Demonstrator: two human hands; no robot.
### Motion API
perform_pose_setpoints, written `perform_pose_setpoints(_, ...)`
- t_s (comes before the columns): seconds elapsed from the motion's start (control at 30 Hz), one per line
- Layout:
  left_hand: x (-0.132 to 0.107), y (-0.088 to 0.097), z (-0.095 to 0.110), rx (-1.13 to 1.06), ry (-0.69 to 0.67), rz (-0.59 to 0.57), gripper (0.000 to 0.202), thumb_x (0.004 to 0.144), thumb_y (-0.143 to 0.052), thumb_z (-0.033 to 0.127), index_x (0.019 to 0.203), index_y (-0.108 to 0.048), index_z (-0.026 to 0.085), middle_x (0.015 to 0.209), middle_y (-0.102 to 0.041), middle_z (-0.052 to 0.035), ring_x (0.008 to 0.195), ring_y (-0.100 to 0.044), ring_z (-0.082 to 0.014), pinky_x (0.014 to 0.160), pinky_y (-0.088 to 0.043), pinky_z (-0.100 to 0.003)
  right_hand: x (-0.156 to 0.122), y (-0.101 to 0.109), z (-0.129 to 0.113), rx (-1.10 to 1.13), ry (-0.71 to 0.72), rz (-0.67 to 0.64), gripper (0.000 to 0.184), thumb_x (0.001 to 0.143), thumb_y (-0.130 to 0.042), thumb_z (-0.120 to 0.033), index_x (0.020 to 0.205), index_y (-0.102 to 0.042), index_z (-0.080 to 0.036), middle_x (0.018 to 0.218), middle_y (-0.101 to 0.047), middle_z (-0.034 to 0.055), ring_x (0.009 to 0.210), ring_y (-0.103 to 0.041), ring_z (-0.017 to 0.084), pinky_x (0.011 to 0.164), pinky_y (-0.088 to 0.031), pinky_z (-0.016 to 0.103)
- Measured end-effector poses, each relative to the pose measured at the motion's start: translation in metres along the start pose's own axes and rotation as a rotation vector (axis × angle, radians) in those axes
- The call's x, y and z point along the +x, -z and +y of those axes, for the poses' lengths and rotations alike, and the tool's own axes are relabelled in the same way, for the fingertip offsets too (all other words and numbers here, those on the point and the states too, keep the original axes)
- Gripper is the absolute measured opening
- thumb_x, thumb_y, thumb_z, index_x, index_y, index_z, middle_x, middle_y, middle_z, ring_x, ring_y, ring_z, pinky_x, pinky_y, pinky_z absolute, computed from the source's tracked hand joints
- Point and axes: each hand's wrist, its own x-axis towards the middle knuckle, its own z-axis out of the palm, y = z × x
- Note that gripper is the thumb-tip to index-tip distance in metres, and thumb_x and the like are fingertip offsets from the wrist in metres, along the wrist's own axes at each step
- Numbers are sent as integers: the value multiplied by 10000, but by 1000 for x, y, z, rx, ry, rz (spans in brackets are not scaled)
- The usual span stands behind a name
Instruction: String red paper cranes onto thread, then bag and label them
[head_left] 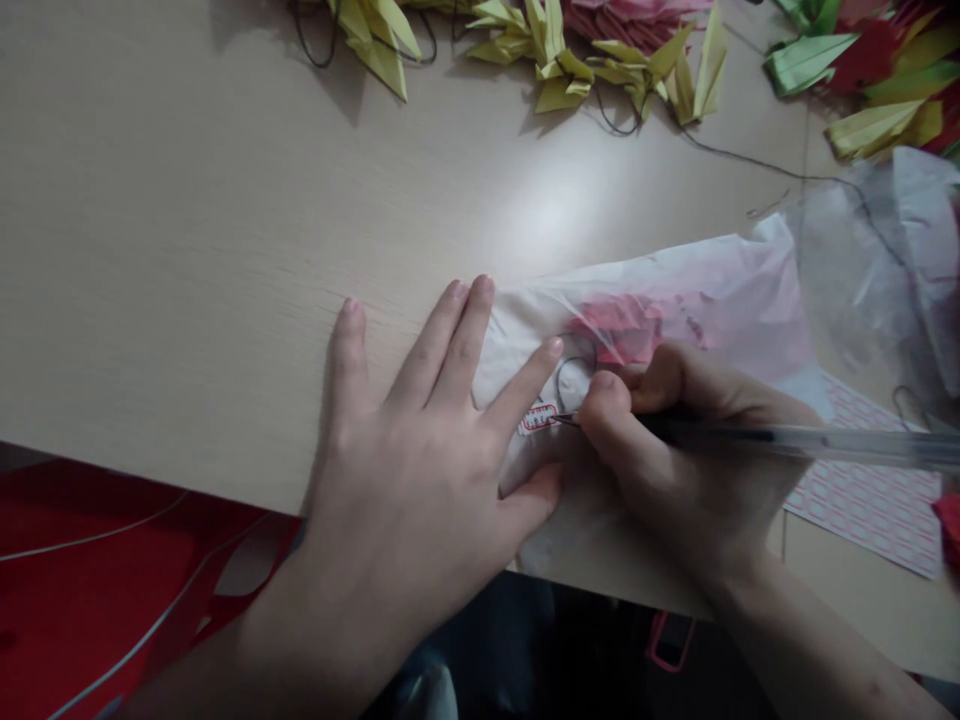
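Note:
My left hand lies flat with fingers spread on the end of a thin white plastic bag that holds something pink and red. My right hand is closed on a clear ballpoint pen. The pen's tip touches a small white label with a red border stuck on the bag, between my left index finger and thumb. The bag lies across the light wooden table near its front edge.
Yellow folded paper shapes strung on dark thread lie along the far edge, with pink, green and red ones at the far right. A sheet of red-bordered labels lies under my right wrist. Crumpled clear plastic sits right.

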Motion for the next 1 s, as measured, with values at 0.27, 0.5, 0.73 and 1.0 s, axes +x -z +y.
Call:
perform_pose_setpoints(0.27, 0, 0, 0, 0, 1, -8, 619, 833, -495, 572, 1386, -408, 306, 1531, -253, -73, 1374, -273, -374, 1101, -43, -632, 0, 1, -1, 6, 4, -5, 352, 741, -596, -149, 506, -340, -204, 454, -340, -82, 413, -297, 49, 379, -267, 193)
perform_pose_setpoints(0.5, 0, -1, -1, -17, -2, -4, 612, 840, -489, 566, 1384, -409, 297, 1538, -228, -82, 1372, -271, -387, 1094, -26, -636, 0, 0, -2, -26, -29, 4, 360, 751, -590, -157, 513, -325, -213, 468, -320, -78, 416, -289, 62, 379, -255, 220)
perform_pose_setpoints(0.73, 0, 0, -1, -18, -3, -5, 613, 844, -489, 563, 1390, -399, 298, 1535, -238, -79, 1373, -271, -383, 1101, -30, -630, -1, 1, -1, -15, -14, -6, 364, 723, -590, -124, 509, -306, -204, 474, -296, -84, 421, -267, 52, 380, -232, 212)
perform_pose_setpoints(1.0, 0, 1, 0, -13, -1, -1, 585, 859, -471, 546, 1381, -421, 289, 1532, -245, -83, 1366, -276, -400, 1095, -47, -640, 0, 1, -4, -44, -31, 18, 343, 745, -588, -150, 510, -345, -212, 463, -322, -76, 428, -289, 64, 391, -262, 214)
